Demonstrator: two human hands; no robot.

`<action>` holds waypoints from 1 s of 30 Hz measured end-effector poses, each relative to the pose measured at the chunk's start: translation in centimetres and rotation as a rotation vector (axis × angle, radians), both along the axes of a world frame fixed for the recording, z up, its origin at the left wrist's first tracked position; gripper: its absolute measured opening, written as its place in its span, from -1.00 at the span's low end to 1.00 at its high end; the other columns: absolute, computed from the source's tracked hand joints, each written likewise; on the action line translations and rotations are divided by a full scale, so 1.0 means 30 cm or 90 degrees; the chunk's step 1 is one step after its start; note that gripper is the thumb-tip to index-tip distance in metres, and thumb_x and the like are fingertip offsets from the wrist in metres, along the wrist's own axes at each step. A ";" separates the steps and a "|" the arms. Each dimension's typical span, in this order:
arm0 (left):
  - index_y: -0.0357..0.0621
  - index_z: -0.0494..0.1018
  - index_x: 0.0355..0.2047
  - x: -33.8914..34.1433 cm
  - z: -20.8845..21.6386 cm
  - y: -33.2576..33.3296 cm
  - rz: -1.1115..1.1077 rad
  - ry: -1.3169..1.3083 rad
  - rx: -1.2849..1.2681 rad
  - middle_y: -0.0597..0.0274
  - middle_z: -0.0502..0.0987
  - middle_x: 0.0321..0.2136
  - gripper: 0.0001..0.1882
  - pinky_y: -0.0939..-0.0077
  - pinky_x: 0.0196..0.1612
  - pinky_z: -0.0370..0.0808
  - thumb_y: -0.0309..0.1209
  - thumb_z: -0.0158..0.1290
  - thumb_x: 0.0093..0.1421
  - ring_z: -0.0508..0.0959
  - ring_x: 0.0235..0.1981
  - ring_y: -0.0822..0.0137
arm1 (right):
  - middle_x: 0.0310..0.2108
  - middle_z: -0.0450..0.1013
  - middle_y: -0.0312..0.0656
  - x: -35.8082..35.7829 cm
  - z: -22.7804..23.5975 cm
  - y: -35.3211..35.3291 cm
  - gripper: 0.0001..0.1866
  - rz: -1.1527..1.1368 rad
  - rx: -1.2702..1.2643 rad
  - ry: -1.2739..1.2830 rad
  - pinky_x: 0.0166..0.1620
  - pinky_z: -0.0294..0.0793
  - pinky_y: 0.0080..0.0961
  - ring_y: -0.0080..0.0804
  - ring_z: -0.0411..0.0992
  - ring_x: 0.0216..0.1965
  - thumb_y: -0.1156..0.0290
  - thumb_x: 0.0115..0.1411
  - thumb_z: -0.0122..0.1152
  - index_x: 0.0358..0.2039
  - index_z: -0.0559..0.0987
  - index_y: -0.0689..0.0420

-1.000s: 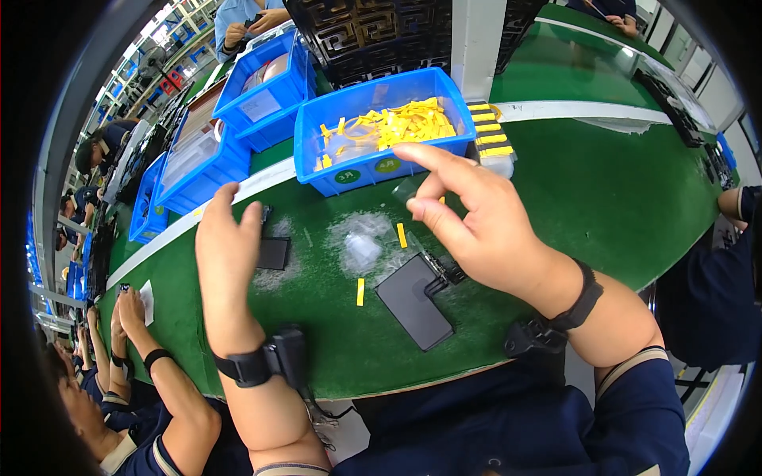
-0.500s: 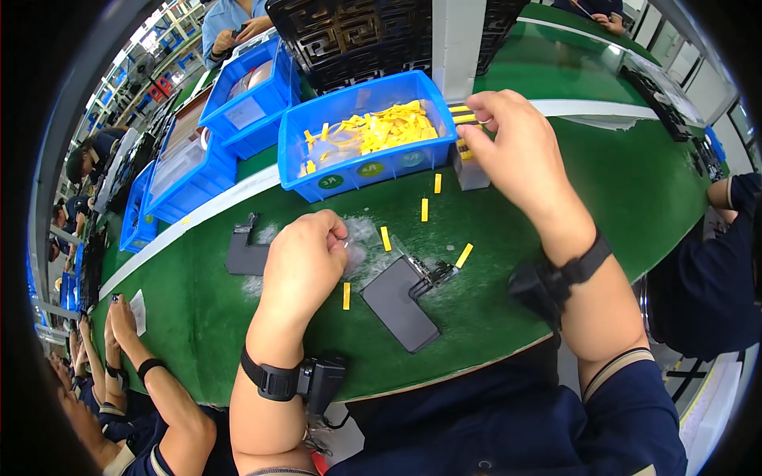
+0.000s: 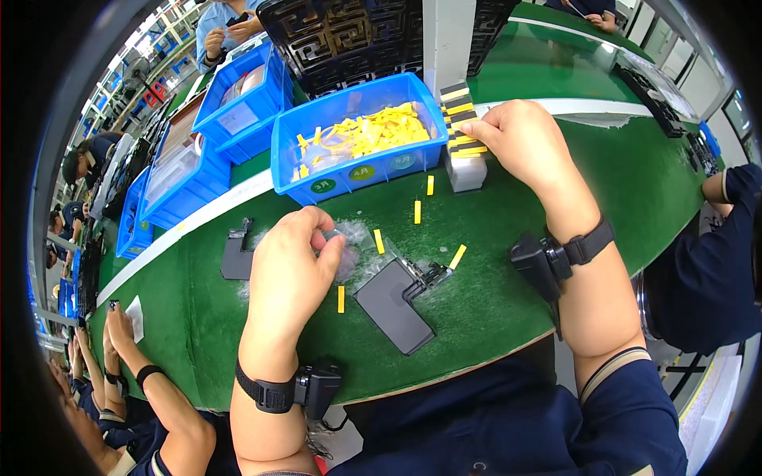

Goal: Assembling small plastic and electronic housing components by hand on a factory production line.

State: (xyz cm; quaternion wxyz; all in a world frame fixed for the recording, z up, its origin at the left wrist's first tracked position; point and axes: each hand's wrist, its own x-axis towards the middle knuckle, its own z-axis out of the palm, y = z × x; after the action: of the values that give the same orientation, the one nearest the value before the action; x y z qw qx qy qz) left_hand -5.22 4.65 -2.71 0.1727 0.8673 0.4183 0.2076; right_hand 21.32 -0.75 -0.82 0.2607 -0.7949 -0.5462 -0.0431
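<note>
Head view: my right hand (image 3: 525, 149) pinches the striped stack (image 3: 464, 149), hemmed by blue bin (image 3: 341, 181) and post (image 3: 450, 47); left hand (image 3: 287, 258) curled, hold unclear.

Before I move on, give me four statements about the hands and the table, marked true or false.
1. The right hand is at the yellow-and-black striped stack. True.
2. The left hand is gripping the larger black L-shaped part. False: the larger black L-shaped part lies on the green table, clear of the left hand.
3. The bin of yellow pieces stands left of that stack. True.
4. Every yellow strip is inside the bin. False: several yellow strips lie loose on the table.
</note>
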 end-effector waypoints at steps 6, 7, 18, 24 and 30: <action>-0.27 0.46 -0.37 0.019 0.025 -0.027 -0.018 -0.151 -0.063 0.27 0.44 -0.57 -0.83 0.61 -0.49 0.38 -0.51 0.14 0.00 0.42 -0.57 0.50 | -0.59 0.47 -0.02 -0.042 0.028 -0.018 -0.74 0.062 0.229 0.086 -0.39 0.41 -0.36 -0.21 0.47 -0.50 0.23 0.00 0.23 -0.52 0.63 0.18; -0.26 0.46 -0.32 0.024 0.028 -0.034 -0.044 -0.224 -0.121 0.21 0.47 -0.51 -0.79 0.59 -0.46 0.41 -0.50 0.14 0.00 0.47 -0.53 0.46 | -0.61 0.46 -0.13 -0.070 0.025 -0.023 -0.76 0.128 0.228 0.251 -0.44 0.38 -0.47 -0.41 0.43 -0.54 0.27 0.03 0.22 -0.49 0.63 0.21; -0.27 0.37 -0.23 0.049 0.005 -0.060 -0.119 -0.541 -0.337 0.30 0.47 -0.41 -0.79 0.69 -0.36 0.42 -0.60 0.06 0.10 0.46 -0.43 0.54 | -0.71 0.39 -0.37 -0.257 -0.026 -0.055 -0.78 0.371 0.062 0.789 -0.59 0.29 -0.76 -0.73 0.32 -0.66 0.34 0.14 0.20 -0.57 0.55 0.19; -0.22 0.34 -0.22 0.017 0.017 -0.017 -0.164 -0.545 -0.616 0.37 0.45 -0.46 -0.80 0.73 -0.45 0.35 -0.56 0.05 0.13 0.41 -0.50 0.59 | -0.53 0.47 -0.31 -0.266 -0.042 -0.055 -0.88 0.446 0.070 0.836 -0.56 0.31 -0.81 -0.67 0.40 -0.59 0.48 0.07 0.26 -0.37 0.59 0.22; -0.24 0.41 -0.44 -0.019 -0.037 0.043 -0.021 -0.128 -0.189 0.29 0.43 -0.54 -0.91 0.58 -0.46 0.39 -0.59 0.09 0.01 0.42 -0.55 0.48 | -0.46 0.49 -0.30 -0.244 -0.026 -0.053 -0.87 0.363 0.137 0.815 -0.50 0.35 -0.75 -0.66 0.37 -0.55 0.48 0.11 0.20 -0.32 0.57 0.22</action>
State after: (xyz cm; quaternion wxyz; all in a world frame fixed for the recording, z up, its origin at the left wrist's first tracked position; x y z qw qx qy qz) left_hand -5.77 5.95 -3.82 0.3432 0.8136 0.4109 0.2268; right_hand 14.00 -2.33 -1.62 0.6085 -0.4600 -0.4653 0.4490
